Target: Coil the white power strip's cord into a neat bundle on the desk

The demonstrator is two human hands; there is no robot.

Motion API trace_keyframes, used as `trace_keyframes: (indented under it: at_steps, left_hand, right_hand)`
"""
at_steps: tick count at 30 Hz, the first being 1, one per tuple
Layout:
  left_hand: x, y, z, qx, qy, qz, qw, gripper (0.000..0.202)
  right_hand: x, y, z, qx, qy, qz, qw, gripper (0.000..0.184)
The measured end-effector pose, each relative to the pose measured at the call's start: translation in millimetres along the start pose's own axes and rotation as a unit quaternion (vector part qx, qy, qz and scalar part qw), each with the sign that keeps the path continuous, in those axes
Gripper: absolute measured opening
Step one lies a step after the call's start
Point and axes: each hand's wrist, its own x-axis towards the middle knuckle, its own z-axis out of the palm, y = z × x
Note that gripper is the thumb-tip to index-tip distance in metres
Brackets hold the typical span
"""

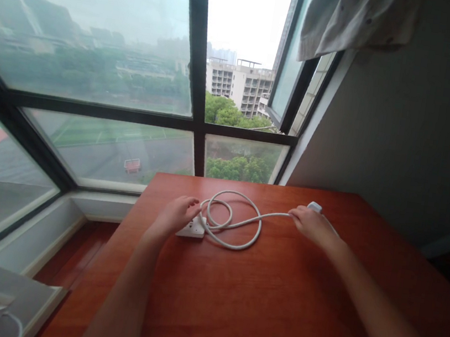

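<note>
The looped white rubber cable [275,215] lay left-to-right across the red-brown wooden worktop [272,309], with the fingers of the left hand [179,215] curled on the white plastic power strip [191,231] and the fingers of the right hand [313,225] pinched on the cable beside its white plug [315,206].

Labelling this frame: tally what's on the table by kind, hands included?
white socket block: 1
white cable: 1
white plug: 1
hands: 2, left hand on the socket block, right hand pinching the cable near the plug
Total on the table: 5
</note>
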Motion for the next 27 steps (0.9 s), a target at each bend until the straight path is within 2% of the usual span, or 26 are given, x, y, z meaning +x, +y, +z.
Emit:
trace_keyframes:
  at_steps: [2,4,8,11,14,17,19,22,25,27]
  left_hand:
    - [-2,-5,-1.6,-0.005,-0.071,-0.010,0.997,0.037]
    - [-4,-5,-3.7,-0.024,-0.116,-0.025,0.993,0.041]
    - [-10,0,-10.6,-0.078,-0.145,-0.016,0.986,0.045]
    - [-15,-1,-14.3,-0.080,-0.169,0.010,0.982,0.049]
    - [-18,-3,-13.9,-0.039,-0.170,0.032,0.984,0.054]
    - [-17,-4,-10.3,-0.003,-0.162,0.046,0.986,0.044]
    - [-16,-4,-8.0,-0.012,-0.165,0.054,0.985,0.040]
    - [-15,-4,-8.8,-0.056,-0.164,0.071,0.982,0.040]
    - [-17,1,-16.1,-0.139,-0.174,0.073,0.972,0.040]
    - [-18,8,-21.6,-0.200,-0.174,0.061,0.962,0.041]
  right_hand:
    - [3,1,8,-0.019,-0.011,-0.007,1.000,0.030]
    - [2,-2,20,-0.040,-0.008,-0.002,0.999,0.030]
    - [-6,-11,39,-0.051,0.042,-0.016,0.998,0.033]
    - [-11,-22,39,-0.030,0.104,-0.037,0.993,0.037]
    - [-12,-47,30,0.017,0.142,-0.058,0.988,0.037]
    - [-13,-90,22,0.099,0.126,-0.135,0.978,0.031]
    - [-12,-123,23,0.158,0.099,-0.181,0.966,0.028]
    - [-8,-165,32,0.257,0.061,-0.203,0.943,0.025]
    - [0,-186,43,0.401,0.073,-0.169,0.897,0.020]
    - [3,-191,47,0.509,0.101,-0.115,0.847,0.020]
